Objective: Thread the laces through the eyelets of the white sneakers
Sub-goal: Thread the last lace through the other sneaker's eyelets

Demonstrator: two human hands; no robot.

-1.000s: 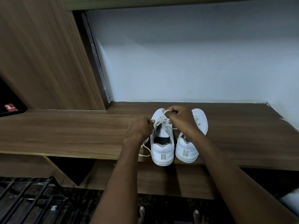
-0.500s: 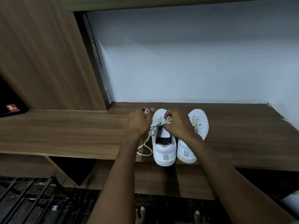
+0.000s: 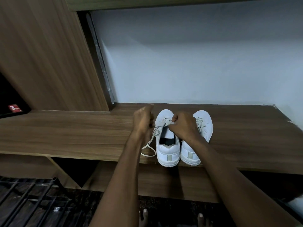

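Two wood panels (image 3: 41, 54) flank a pale wall (image 3: 188, 63) above the wooden shelf (image 3: 65, 133). Left hand (image 3: 143, 120) curls round the lace (image 3: 151, 141) beside the left sneaker (image 3: 167, 149); right hand (image 3: 183, 126) pinches the lace over its tongue. Right sneaker (image 3: 205, 128) touches the left one near the shelf's front edge.

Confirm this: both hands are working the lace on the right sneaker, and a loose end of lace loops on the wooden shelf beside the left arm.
Not quite. The head view shows both the left hand and the right hand at the lace of the left sneaker, not the right sneaker. The rest holds: a loose end loops on the wooden shelf beside the left arm.
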